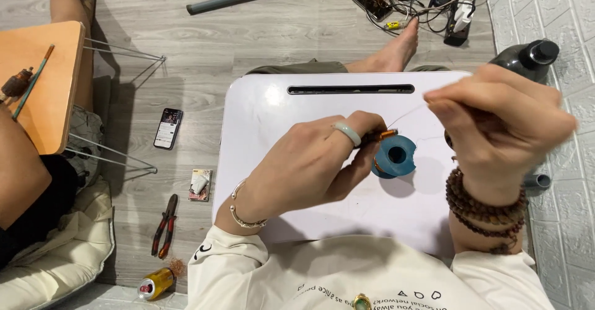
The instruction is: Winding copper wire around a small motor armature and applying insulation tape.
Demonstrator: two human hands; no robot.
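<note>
1. On the white lap table, near its middle, kept a blue spool lying flat.
2. Closed the left hand around a small copper-wound piece, held just above the spool's left edge.
3. Pinched a thin wire shut in the fingertips of the right hand, raised to the right.
4. Judged the step as drawing that wire taut between piece and pinch.
5. Judged the next move to call for even tension and a firm pinch, lest the fine strand slip or snap.
6. Left pliers and a phone on the floor, well left.
</note>
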